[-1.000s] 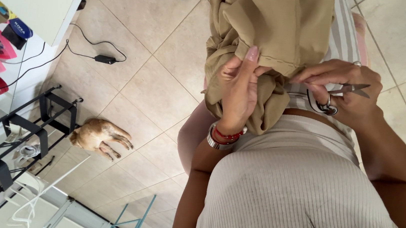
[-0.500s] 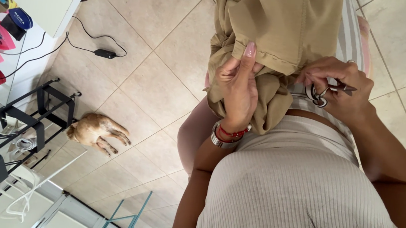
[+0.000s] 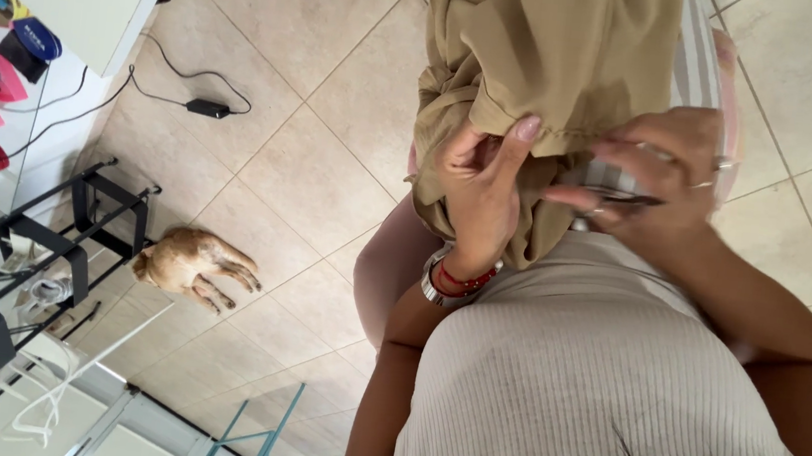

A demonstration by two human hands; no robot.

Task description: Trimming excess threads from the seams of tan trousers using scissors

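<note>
Tan fabric (image 3: 554, 63) is bunched over the lap, draped down from the top of the view; one folded edge with a stitched hem is pulled out between both hands. No cut or opened seam can be seen, so the work on the hem is judged barely started, most of the edge left to do. Left hand (image 3: 479, 180) is closed on the fabric edge, thumb on top, pinching the fold; bracelets (image 3: 456, 282) are worn at that wrist. Right hand (image 3: 667, 180) is just beside it, touching the same edge, fingers curled around small dark scissors (image 3: 621, 195), blades mostly hidden. A small dog (image 3: 191, 264) is lying on the tiled floor (image 3: 311, 178), well apart, near a black rack (image 3: 10, 267).
</note>
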